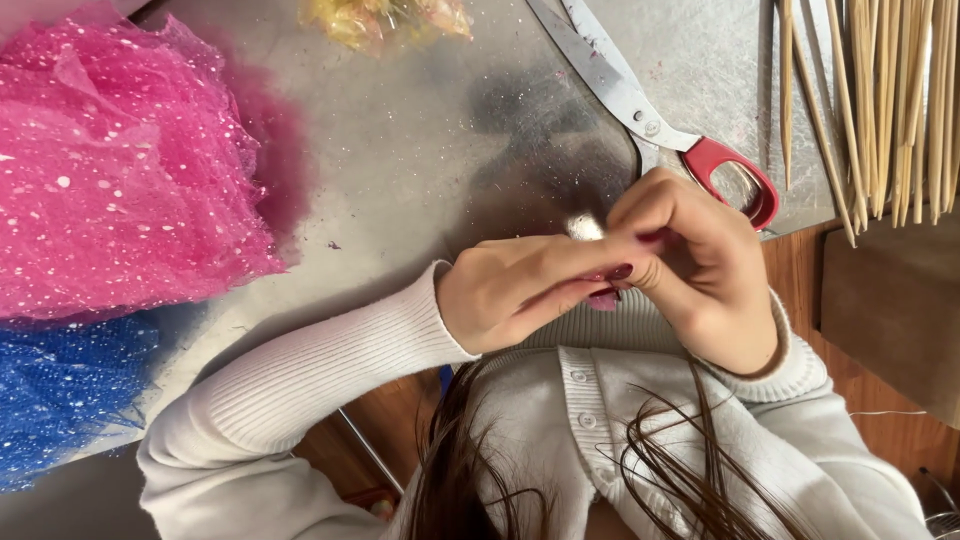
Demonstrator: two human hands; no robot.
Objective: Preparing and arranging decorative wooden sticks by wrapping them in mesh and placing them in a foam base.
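My left hand (525,285) and my right hand (700,265) meet close to my chest, over the table's near edge. Both pinch a small object between their fingertips: a whitish glittery tip (583,227) shows above the fingers and a bit of pink (604,298) below. Most of it is hidden by my fingers. I wear a white ribbed sweater, and strands of my hair hang into the view.
A grey metal table (420,150) carries a pile of pink spotted tulle (120,160) at the left and blue tulle (60,390) below it. Red-handled scissors (650,120) lie behind my hands. Several wooden skewers (880,90) lie at the top right. Yellow wrapping (385,18) sits at the far edge.
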